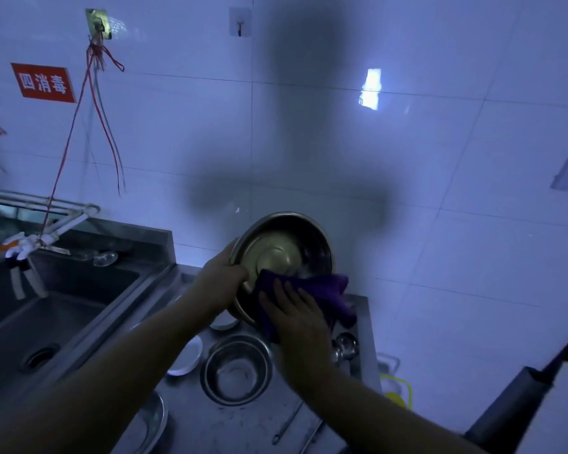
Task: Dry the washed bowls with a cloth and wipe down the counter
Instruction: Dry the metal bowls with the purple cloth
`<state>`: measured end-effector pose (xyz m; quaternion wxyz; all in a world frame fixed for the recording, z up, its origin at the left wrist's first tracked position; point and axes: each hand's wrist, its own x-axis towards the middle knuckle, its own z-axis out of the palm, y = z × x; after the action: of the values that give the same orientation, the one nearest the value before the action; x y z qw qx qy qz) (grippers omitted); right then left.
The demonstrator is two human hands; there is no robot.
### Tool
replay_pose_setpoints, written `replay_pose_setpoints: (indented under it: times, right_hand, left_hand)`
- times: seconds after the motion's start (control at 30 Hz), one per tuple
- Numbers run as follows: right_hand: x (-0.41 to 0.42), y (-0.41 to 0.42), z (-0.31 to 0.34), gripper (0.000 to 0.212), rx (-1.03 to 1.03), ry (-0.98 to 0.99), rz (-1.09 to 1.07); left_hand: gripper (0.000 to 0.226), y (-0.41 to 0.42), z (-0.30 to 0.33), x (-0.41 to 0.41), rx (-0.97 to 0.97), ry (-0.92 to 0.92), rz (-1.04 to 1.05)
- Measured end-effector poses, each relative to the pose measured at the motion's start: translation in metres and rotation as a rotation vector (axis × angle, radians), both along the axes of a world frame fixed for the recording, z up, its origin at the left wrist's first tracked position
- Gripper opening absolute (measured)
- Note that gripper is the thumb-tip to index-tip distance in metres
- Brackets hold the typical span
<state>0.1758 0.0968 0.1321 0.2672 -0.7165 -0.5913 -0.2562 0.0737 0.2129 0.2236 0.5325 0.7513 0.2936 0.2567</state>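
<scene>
My left hand (pixel 222 278) grips the left rim of a large steel bowl (pixel 284 247), held up and tilted so its inside faces me, above the steel counter (pixel 240 424). My right hand (pixel 294 314) presses a purple cloth (pixel 328 291) against the bowl's lower inside, fingers spread over the cloth. Another steel bowl (pixel 236 368) stands upright on the counter below. A white dish (pixel 187 355) lies left of it, and a shallow steel plate (pixel 150 424) sits at the near left.
A deep steel sink (pixel 46 316) with a drain and a white tap (pixel 30 244) lies to the left. Ladles (pixel 345 347) lie at the counter's right edge. Tiled wall behind; a yellow item (pixel 397 391) sits on the floor to the right. Long utensils (pixel 289 424) lie on the near counter.
</scene>
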Motion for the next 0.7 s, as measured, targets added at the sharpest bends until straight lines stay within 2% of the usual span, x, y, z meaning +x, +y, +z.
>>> replay_pose_setpoints:
  times: [0.07, 0.13, 0.2, 0.27, 0.3, 0.37, 0.47, 0.57, 0.63, 0.7]
  right_hand:
    - [-0.017, 0.004, -0.002, 0.077, 0.011, 0.105, 0.019]
    - [-0.015, 0.002, -0.001, 0.079, -0.001, 0.105, 0.091]
    - [0.003, -0.007, 0.001, 0.070, -0.115, -0.064, 0.188]
    - [0.027, -0.016, 0.002, 0.063, -0.267, -0.344, 0.233]
    - [0.039, -0.019, 0.001, 0.060, -0.306, -0.456, 0.238]
    - [0.056, -0.021, 0.002, 0.047, -0.270, -0.558, 0.235]
    - [0.058, -0.019, 0.005, 0.029, -0.134, -0.482, 0.205]
    - [0.035, -0.012, -0.001, 0.027, -0.050, -0.315, 0.115]
    - [0.018, -0.008, -0.007, 0.027, -0.042, -0.226, 0.060]
    - [0.004, -0.007, -0.010, 0.027, -0.051, -0.188, 0.072]
  left_hand:
    - [0.046, -0.005, -0.002, 0.003, -0.023, -0.038, 0.016]
    - [0.044, -0.004, -0.002, 0.001, -0.034, -0.038, 0.010]
    - [0.042, 0.004, 0.001, -0.003, -0.021, 0.032, -0.025]
    - [0.043, 0.015, 0.007, -0.008, -0.006, 0.153, -0.097]
    - [0.043, 0.019, 0.013, -0.009, -0.005, 0.217, -0.140]
    - [0.042, 0.024, 0.022, -0.011, -0.027, 0.291, -0.178]
    - [0.029, 0.009, 0.015, -0.008, -0.039, 0.190, -0.053]
    - [0.032, -0.020, -0.019, -0.004, 0.079, 0.039, 0.137]
    - [0.029, -0.029, -0.034, -0.007, 0.025, -0.032, 0.221]
    - [0.027, -0.029, -0.038, -0.012, -0.059, -0.044, 0.219]
